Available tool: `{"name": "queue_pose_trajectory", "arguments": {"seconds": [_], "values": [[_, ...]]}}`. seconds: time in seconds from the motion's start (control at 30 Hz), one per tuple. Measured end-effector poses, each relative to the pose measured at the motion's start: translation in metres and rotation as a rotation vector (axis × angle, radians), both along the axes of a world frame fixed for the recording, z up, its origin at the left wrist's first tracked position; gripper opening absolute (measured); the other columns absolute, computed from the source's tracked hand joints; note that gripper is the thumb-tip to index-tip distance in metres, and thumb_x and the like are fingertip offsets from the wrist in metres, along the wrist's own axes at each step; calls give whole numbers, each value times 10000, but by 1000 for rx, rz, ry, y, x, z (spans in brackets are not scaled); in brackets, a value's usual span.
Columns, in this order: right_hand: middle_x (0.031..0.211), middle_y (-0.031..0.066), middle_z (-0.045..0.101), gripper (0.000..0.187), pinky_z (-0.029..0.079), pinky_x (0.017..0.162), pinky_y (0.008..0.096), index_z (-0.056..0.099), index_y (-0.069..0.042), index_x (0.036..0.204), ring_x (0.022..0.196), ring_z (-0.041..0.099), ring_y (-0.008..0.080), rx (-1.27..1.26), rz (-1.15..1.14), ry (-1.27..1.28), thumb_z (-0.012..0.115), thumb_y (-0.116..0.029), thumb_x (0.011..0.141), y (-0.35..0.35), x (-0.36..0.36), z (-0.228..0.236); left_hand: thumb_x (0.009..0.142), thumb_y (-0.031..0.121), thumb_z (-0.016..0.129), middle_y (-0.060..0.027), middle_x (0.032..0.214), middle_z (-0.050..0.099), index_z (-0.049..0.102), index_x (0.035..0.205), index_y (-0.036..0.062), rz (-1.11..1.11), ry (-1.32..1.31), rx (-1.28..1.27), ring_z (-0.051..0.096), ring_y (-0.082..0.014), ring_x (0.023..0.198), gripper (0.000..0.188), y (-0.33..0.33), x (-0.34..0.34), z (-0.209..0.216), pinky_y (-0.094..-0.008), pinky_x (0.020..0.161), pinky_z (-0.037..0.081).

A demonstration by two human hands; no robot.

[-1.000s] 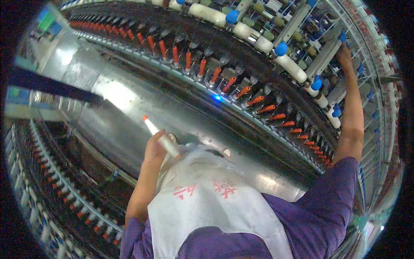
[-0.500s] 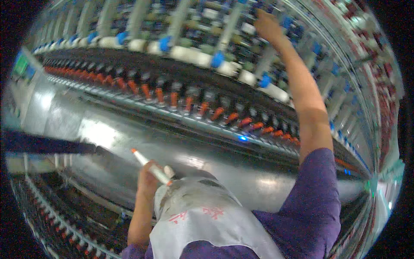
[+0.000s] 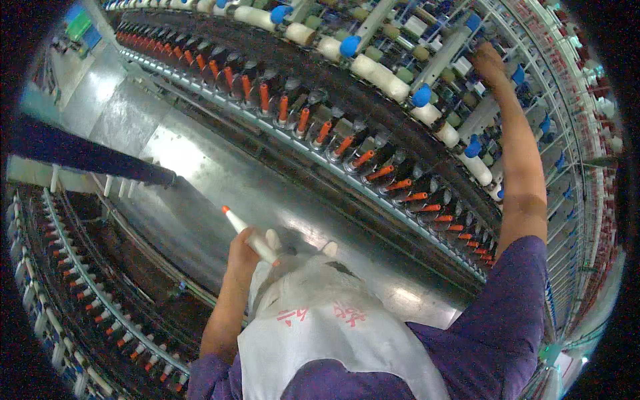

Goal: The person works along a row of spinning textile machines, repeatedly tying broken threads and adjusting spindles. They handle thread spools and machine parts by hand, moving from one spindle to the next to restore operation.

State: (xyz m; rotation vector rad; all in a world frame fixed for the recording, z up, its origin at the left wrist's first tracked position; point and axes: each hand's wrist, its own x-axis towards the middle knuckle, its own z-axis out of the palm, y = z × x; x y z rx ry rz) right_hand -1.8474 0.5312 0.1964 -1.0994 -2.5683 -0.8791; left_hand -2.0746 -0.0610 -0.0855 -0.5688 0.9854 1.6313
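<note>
My left hand (image 3: 245, 252) is closed around a long white yarn bobbin (image 3: 260, 245) with orange ends, held slantwise beside my apron (image 3: 333, 347). Its upper tip points away to the left. My right arm stretches far out to the upper right. At its end my right hand (image 3: 490, 65) reaches in among the rollers and arms of a spinning machine, its fingers curled; what they hold, if anything, is too small to make out. Near it are blue knobs (image 3: 421, 95) and white rollers (image 3: 380, 78). Below runs a row of orange bobbin tubes (image 3: 284, 109) on spindles.
A shiny metallic-looking floor (image 3: 207, 193) runs between two machines. At lower left, a second machine carries a row of white bobbins with orange tips (image 3: 127, 333). A thick dark blue tube (image 3: 87, 153) juts in from the left. A metal rail (image 3: 227, 100) edges the spindle row.
The view has shifted, so the machine sits higher and farther right, and the blur has gone. My right hand is still among the rollers; my left still holds the bobbin.
</note>
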Motion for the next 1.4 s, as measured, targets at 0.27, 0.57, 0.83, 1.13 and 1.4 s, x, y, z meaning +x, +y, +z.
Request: {"name": "queue_pose_trajectory", "arguments": {"seconds": [0.27,0.57,0.83,1.13,1.4], "values": [[950,151,644,303,510,597,358,571,-45,1101,776,642,289,7,378,573,591,-205,845,-231,-52,-17,885,401,554,-73,779,568,522,1054,49,0,140,180,571,-182,689,392,35,-23,13,-305,654,493],[816,137,631,357,481,611,340,607,-11,1077,668,607,272,-1452,463,447,667,-234,805,-432,-105,-156,936,396,405,-221,1333,437,472,1215,1,-59,-91,737,393,-323,1266,488,81,-29,68,-393,990,385],[762,144,607,307,455,597,429,568,-27,866,656,598,312,-1283,244,335,585,-334,855,-449,-124,-173,950,349,394,-184,1283,491,501,1186,9,-257,-57,608,433,-274,1216,428,88,-24,53,-409,937,415],[708,121,614,147,492,549,330,581,-1,823,631,635,256,-955,309,722,502,-108,885,-430,-118,-185,928,297,471,-148,1095,596,517,1148,-9,-502,-61,493,583,-225,939,379,77,-39,41,-348,848,475],[749,85,640,222,501,571,260,605,20,875,606,621,131,-858,27,966,517,-179,918,-336,-81,-144,836,261,641,-27,837,603,536,1093,21,-1200,406,441,555,-87,719,367,93,8,67,-231,649,455]]}}
